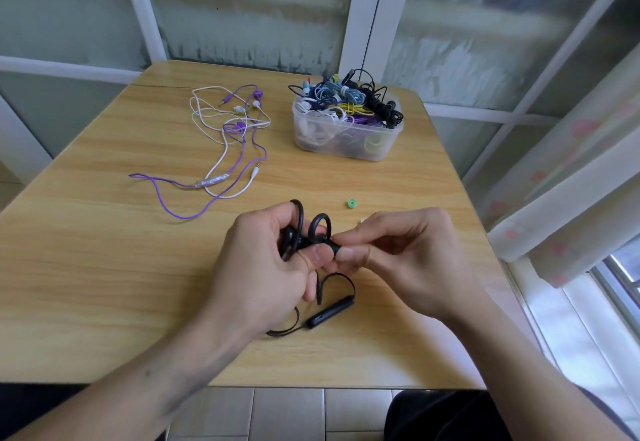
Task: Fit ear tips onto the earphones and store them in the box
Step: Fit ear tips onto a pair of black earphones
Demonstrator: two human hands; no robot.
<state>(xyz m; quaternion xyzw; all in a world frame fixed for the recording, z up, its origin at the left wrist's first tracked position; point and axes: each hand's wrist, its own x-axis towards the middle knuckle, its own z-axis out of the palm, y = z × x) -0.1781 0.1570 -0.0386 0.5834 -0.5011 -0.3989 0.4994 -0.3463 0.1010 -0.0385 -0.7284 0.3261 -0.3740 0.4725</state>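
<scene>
Your left hand (263,264) and right hand (405,260) are bare, forearms unsleeved, with dark clothing at your lap.

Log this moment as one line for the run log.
left hand grips black ear-hook earphones | right hand pinches earbud end | green ear tip on table | box full

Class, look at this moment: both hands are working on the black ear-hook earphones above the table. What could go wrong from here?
1. The green ear tip lies loose on the table just beyond the right hand; a stray knuckle could roll it away.
2. The black earphones, held in the left hand, trail a cable and remote underneath; lifting might snag it.
3. The plastic box is already heaped above its rim, so another pair may spill out.
</scene>
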